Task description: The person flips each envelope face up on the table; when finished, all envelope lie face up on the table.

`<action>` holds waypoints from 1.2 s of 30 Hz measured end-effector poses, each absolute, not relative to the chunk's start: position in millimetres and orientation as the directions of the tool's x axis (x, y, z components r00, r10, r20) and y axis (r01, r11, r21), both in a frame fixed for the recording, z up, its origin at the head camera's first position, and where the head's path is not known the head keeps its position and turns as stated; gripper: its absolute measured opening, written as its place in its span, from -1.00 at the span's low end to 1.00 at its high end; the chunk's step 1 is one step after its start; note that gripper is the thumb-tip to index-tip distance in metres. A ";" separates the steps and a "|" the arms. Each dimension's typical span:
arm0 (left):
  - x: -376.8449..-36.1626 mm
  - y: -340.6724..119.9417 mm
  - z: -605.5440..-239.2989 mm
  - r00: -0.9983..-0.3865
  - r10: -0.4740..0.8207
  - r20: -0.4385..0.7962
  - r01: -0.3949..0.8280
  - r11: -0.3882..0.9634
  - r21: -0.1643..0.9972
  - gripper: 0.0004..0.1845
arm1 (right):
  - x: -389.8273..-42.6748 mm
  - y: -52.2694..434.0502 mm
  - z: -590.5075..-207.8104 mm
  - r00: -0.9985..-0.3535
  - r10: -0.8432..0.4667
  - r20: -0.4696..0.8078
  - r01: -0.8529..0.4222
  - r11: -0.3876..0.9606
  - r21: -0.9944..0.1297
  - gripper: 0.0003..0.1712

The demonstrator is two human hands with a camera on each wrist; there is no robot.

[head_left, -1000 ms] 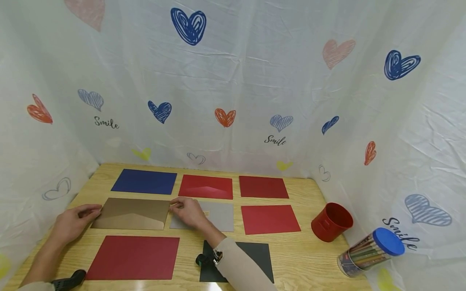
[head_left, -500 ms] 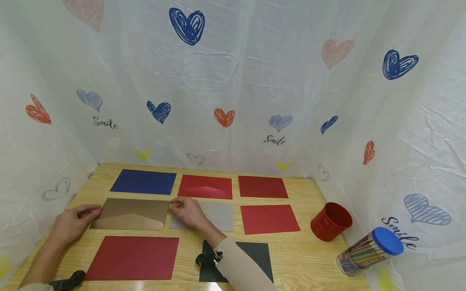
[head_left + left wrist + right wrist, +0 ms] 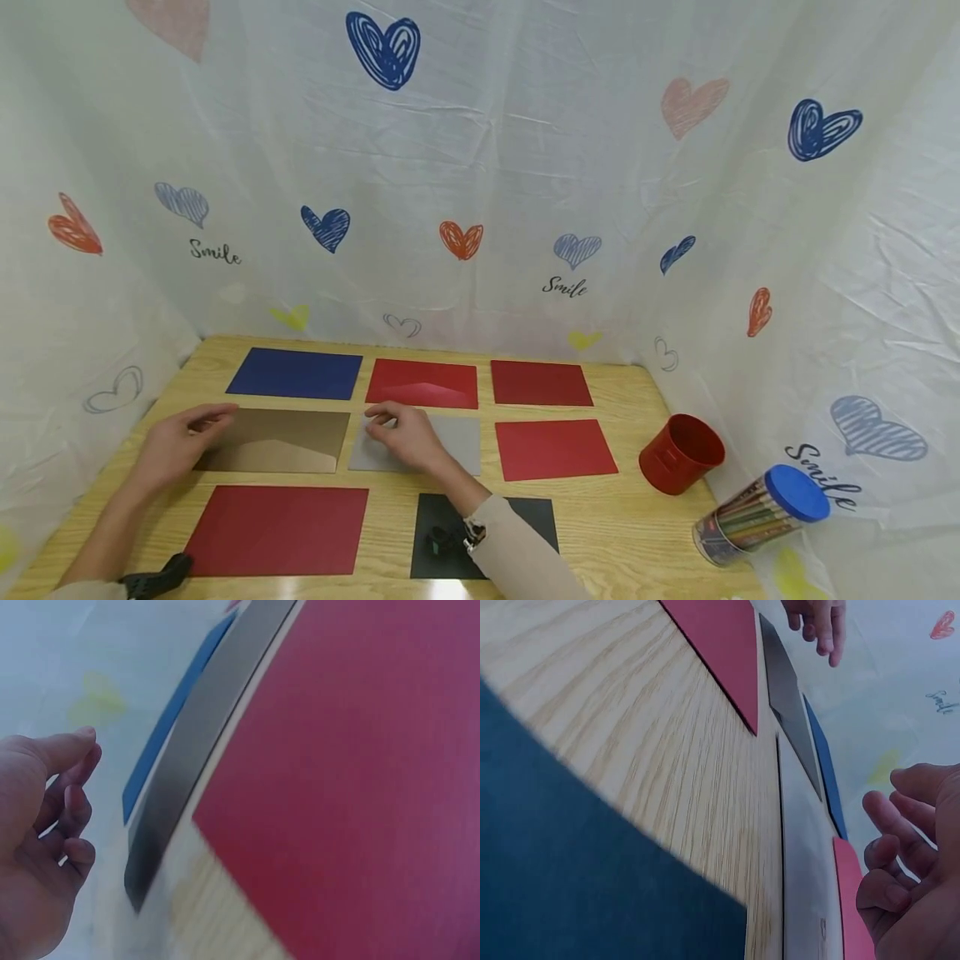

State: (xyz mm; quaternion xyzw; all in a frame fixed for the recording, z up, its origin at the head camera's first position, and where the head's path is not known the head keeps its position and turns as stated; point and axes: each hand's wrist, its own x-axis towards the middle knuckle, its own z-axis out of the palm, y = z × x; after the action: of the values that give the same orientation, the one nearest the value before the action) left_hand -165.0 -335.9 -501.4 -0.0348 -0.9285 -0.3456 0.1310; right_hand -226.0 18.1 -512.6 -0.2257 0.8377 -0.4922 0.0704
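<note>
Nearest the person, the front edge of the counter is cut off; a crimson sheet lies between the forearms, and the right sleeve crosses a black sheet, hiding its middle. Well right of the right hand stands a jar of pencils, with a red cup beyond it. Both hands are released, fingers loosely bent around nothing: the left hand hangs over a brown envelope, hiding its left end; the right hovers over a grey envelope, whose small mark is too blurred to read in the right wrist view. The brown envelope lies flat between the hands, long axis running from left hand towards right, its pale peaked area pointing away from the person. A strip of wood separates its near edge from the crimson sheet; a narrower strip runs along its far edge, before a blue sheet. Beyond the right hand lies a red envelope, near the counter's back edge and a white curtain.
</note>
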 end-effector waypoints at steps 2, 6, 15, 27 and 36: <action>-167.3 -326.7 -498.6 -0.961 -0.015 0.275 0.173 0.746 0.643 -0.65 | -225.4 26.1 -511.7 -0.892 -0.440 0.107 -0.304 0.408 -0.861 -0.68; -171.8 -308.0 -495.1 -0.961 0.025 0.277 0.210 0.719 0.662 -0.65 | -225.0 42.3 -511.4 -0.897 -0.426 0.119 -0.309 0.410 -0.858 -0.66; -182.6 -262.2 -496.7 -0.970 0.089 0.225 0.224 0.678 0.700 -0.65 | -225.7 65.3 -516.4 -0.910 -0.390 0.139 -0.302 0.396 -0.867 -0.62; -195.5 -201.4 -508.1 -0.959 0.196 0.206 0.283 0.574 0.768 -0.71 | -220.1 111.3 -520.3 -0.940 -0.305 0.151 -0.280 0.440 -0.853 -0.62; -199.7 -137.8 -514.9 -0.946 0.284 0.156 0.292 0.540 0.789 -0.66 | -216.9 162.5 -523.9 -0.968 -0.200 0.151 -0.227 0.448 -0.865 -0.59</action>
State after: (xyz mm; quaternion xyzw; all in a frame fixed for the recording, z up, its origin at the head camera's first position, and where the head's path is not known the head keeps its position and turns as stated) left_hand -199.7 -137.8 -514.9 -0.1639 -0.8776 -0.4505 0.0045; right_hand -216.9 162.5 -523.9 -0.1254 0.8508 -0.5101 -0.0135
